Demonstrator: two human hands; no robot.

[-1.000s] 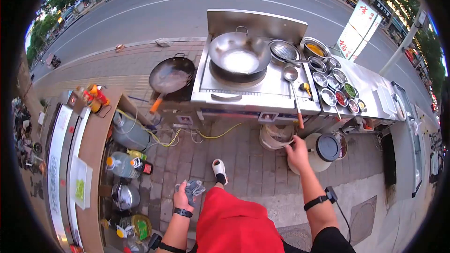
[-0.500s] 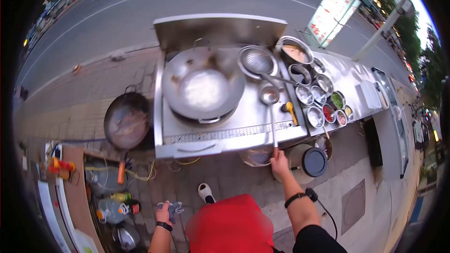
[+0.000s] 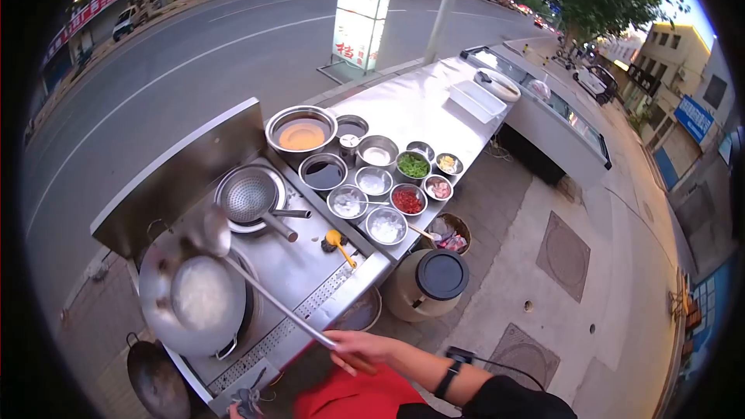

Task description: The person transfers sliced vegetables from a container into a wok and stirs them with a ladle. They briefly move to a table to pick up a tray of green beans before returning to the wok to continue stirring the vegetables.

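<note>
My right hand (image 3: 363,349) is wrapped round the wooden end of a long-handled ladle (image 3: 273,299). The ladle's bowl hangs over the back rim of a large wok (image 3: 158,295), which holds cloudy, pale liquid. Down at the bottom edge, my left hand (image 3: 235,411) is partly cut off, closed on a crumpled grey cloth (image 3: 250,400) beside the stove's front corner. A perforated strainer (image 3: 247,192) rests over a metal bowl right of the wok. On the steel stove top lies a yellow-handled brush-like tool (image 3: 340,247).
Several steel bowls of seasonings, including chopped greens (image 3: 413,164) and red peppers (image 3: 407,201), crowd the side table. A lidded bin (image 3: 425,283) stands below it. A dark pan (image 3: 157,380) sits left of the stove. A lit sign (image 3: 362,15) stands behind.
My view has swung right. The ladle has moved from the stove top beside the strainer to over the wok's rim. The cloth stays in my left hand, now near the stove corner.
</note>
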